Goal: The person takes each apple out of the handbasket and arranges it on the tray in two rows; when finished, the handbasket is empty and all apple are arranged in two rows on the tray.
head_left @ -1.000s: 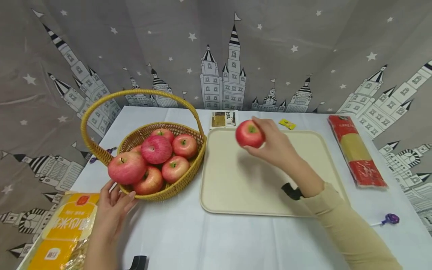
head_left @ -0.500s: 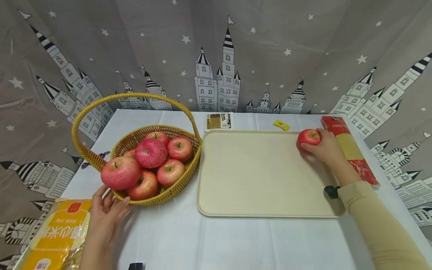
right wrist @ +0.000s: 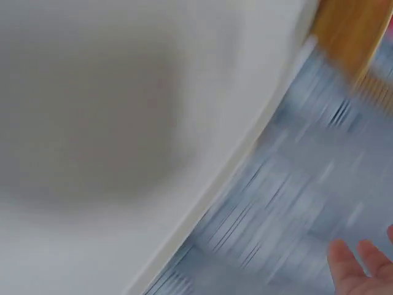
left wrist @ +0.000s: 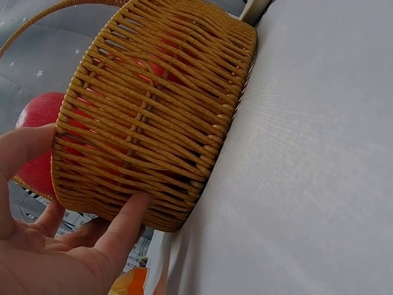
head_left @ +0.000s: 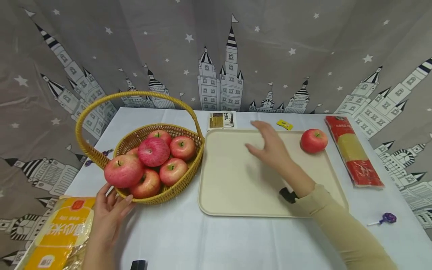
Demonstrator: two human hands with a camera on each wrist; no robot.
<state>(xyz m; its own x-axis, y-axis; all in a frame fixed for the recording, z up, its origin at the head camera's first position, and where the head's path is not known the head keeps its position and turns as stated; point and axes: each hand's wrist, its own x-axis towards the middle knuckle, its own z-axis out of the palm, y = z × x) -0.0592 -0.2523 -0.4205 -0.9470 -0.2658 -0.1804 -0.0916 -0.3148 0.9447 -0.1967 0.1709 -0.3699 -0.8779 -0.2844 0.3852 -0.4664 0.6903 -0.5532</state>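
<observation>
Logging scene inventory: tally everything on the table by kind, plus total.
Apples: 7, six in the basket, one on the tray
Wicker basket: 1
Cream tray: 1
Noodle packs: 2, red, yellow
Small packets: 2, brown, yellow
Purple lollipop: 1
Total: 14

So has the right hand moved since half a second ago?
Yes. The right hand has let go of the apple at the tray's far right corner and swung left, now open over the tray's middle, toward the basket.

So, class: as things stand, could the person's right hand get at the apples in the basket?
Probably yes: the right hand hangs open above the tray, the basket beside it is open-topped, and only its handle arches over the apples.
</observation>
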